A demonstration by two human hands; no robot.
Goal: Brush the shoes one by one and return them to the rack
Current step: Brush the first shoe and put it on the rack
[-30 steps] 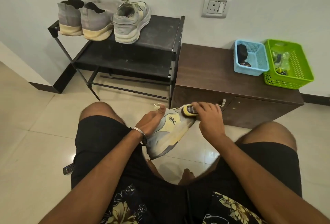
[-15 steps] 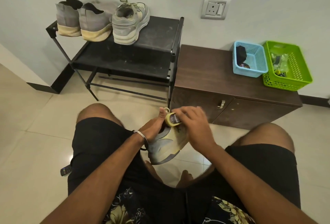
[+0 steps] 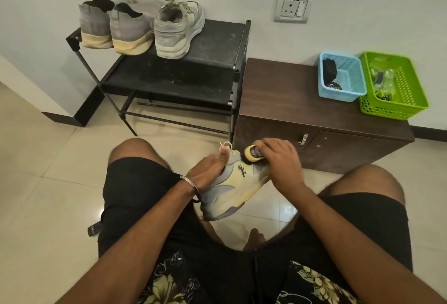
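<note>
From the head camera I look down at my own lap, black shorts and bare knees over a pale tiled floor (image 3: 43, 182). My left hand (image 3: 208, 173) grips a grey and pale-yellow lace-up sneaker (image 3: 238, 187) held up between my knees, thumb raised along the collar and the other fingers tucked into or behind the shoe where I cannot see them; a thin metal bangle (image 3: 189, 182) sits on that wrist. My right hand (image 3: 280, 163) is curled round a small yellow-bodied shoe brush (image 3: 252, 154), whose dark bristles touch the upper side of the sneaker near its opening. Beyond my knees stands a black metal-framed shoe rack (image 3: 217, 44) against the wall. On its top shelf, toward the left end, sit two grey knit slip-on shoes with cream soles (image 3: 113, 27), heels toward me, and just beside them a second grey and yellow sneaker (image 3: 177, 27), also heel toward me. To the right of the rack, touching it or nearly so, is a low dark-brown wooden cabinet (image 3: 290, 100) carrying a light-blue plastic basket (image 3: 350, 90) and a bright green plastic basket (image 3: 411, 100) side by side. A white wall socket (image 3: 294, 8) is mounted above. A small dark remote-like object (image 3: 95, 228) lies on the floor by my left thigh.
</note>
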